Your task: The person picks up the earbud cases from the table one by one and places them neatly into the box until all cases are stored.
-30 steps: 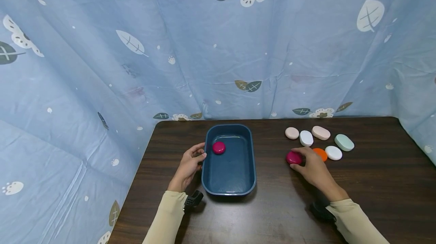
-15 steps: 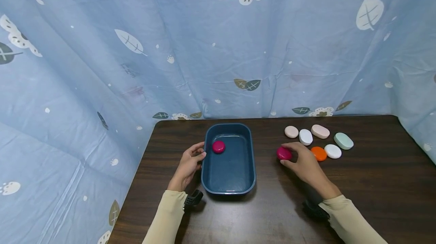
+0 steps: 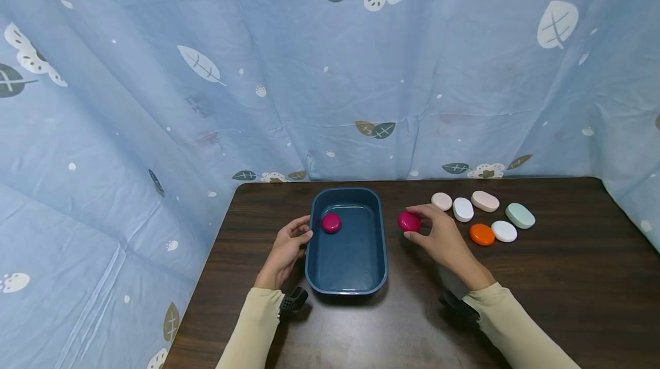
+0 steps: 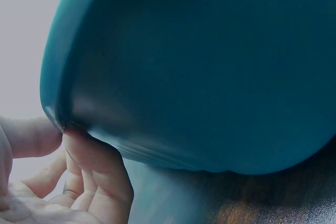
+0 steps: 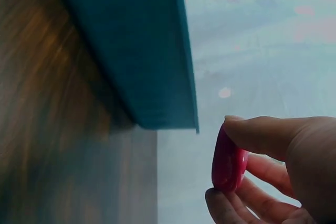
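Note:
My left hand (image 3: 285, 251) pinches the left rim of a dark blue rectangular tray (image 3: 346, 291) between thumb and fingers. In the left wrist view, the tray's outer wall (image 4: 210, 87) rises beside the fingers. One round magenta bar of soap (image 3: 331, 223) lies in the tray, toward its upper left. Just right of the tray, my right hand (image 3: 443, 240) grips a second magenta bar of soap (image 3: 409, 222) by its edges. The right wrist view shows this glossy soap (image 5: 229, 161) on edge between thumb and fingertips, near the tray's side (image 5: 131, 51).
Several other soap bars lie on the dark wooden table (image 3: 577, 294) to the right: an orange one (image 3: 482, 234), a mint one (image 3: 521, 215), white ones (image 3: 504, 231) and pale pink ones (image 3: 485, 201). A blue patterned curtain (image 3: 289, 71) hangs behind the table.
My right hand has carried the magenta soap leftward from beside the orange one to near the tray's right side. The left hand and the tray have stayed in place.

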`<state>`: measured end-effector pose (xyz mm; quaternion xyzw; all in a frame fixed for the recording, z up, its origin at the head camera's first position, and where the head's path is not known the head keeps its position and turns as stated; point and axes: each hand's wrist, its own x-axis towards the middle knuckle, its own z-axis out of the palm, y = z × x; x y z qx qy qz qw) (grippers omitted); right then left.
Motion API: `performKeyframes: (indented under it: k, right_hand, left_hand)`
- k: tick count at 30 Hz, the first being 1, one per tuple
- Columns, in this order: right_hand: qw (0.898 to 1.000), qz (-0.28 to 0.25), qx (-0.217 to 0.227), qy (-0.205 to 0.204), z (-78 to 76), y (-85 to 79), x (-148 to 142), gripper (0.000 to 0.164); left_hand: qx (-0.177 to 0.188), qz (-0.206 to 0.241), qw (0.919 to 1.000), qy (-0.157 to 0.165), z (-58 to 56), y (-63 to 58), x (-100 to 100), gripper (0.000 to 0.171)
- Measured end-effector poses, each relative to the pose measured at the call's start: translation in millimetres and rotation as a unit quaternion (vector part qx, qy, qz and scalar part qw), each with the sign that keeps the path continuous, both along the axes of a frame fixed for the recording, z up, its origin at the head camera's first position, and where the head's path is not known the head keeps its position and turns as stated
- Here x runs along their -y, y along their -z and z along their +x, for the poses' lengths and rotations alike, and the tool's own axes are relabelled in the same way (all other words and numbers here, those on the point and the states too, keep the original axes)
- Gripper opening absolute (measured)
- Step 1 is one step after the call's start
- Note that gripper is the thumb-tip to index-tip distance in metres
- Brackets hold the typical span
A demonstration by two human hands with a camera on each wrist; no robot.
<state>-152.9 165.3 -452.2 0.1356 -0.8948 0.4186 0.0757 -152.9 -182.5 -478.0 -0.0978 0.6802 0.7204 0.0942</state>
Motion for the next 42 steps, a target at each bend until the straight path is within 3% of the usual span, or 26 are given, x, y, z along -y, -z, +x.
performKeyframes:
  k: [17, 42]
  right_hand:
    - [0.997, -0.035, -0.022, -0.059, -19.0, -18.5, 51, 0.05]
    - [0.993, 0.039, 0.065, -0.09, -49.5, -25.2, 104, 0.046]
  left_hand:
    - [-0.006, -0.012, 0.9999, -0.001, 2.3, -1.0, 1, 0.043]
    - [-0.009, -0.003, 1.0, 0.002, -0.2, -0.1, 0, 0.043]
